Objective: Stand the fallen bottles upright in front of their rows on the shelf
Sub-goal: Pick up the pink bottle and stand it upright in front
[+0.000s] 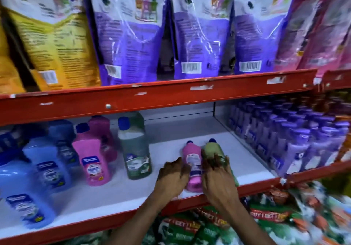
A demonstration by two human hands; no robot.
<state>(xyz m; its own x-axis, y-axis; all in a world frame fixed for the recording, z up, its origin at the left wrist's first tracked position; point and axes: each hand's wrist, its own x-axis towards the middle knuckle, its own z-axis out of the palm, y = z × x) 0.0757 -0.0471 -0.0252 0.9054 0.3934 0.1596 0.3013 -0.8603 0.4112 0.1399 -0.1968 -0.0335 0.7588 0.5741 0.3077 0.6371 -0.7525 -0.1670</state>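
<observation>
Lying flat, glossy pink bottle and green bottle sit under each hand's loose, unclosed grip.

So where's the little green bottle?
The fallen green bottle lies on the white shelf, right of centre, beside the fallen pink bottle, under the right hand.

Red-edged shelving; white shelf board — dim light.

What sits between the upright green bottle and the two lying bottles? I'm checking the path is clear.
Only bare white shelf in the head view, between the upright green bottle and the lying pink bottle; the left hand edges in near the front.
</observation>
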